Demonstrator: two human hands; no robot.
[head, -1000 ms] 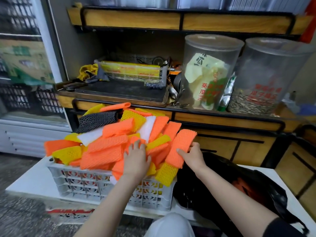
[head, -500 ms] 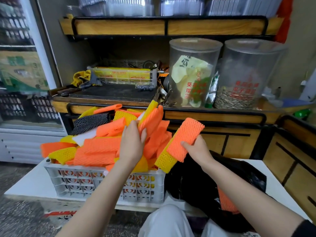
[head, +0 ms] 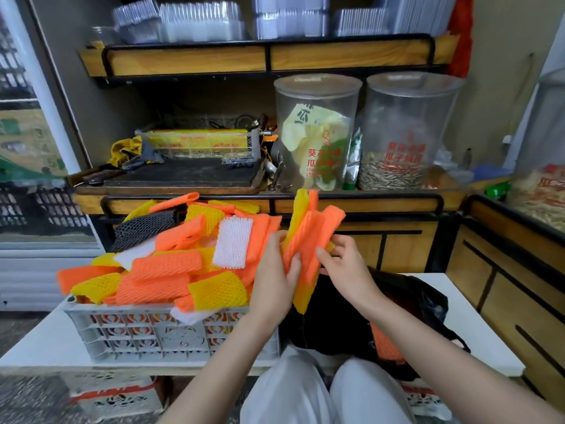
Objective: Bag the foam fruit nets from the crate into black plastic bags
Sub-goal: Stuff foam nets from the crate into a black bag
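two handfuls joined into one bundle beside the bag

the long white table (head: pixel 458 301) carries everything. on its left end stands the grey perforated plastic crate (head: pixel 171 332), piled above its rim with a heap of orange, yellow, white and black foam mesh fruit nets (head: pixel 165 270). touching the crate's right side, the black plastic bag (head: pixel 409 301) lies slumped on the table with its mouth towards the hands.

a second ago both hands were down on the heap, each gathering its own nets. half a second ago the two handfuls were lifted but apart. now they are pressed together as one upright bundle of orange and yellow foam nets (head: pixel 308 240), raised off the heap and held just above where the crate meets the bag.

the left hand (head: pixel 272 283) grips the bundle from its left side, fingers curled round its edge. the right hand (head: pixel 345 270) pinches it from the right, thumb in front.

a single orange net (head: pixel 386 344) shows inside the bag.

so the gathering looks done for this load, and the bundle appears ready to go down into the bag. with the crate this full, the task seems far from finished.
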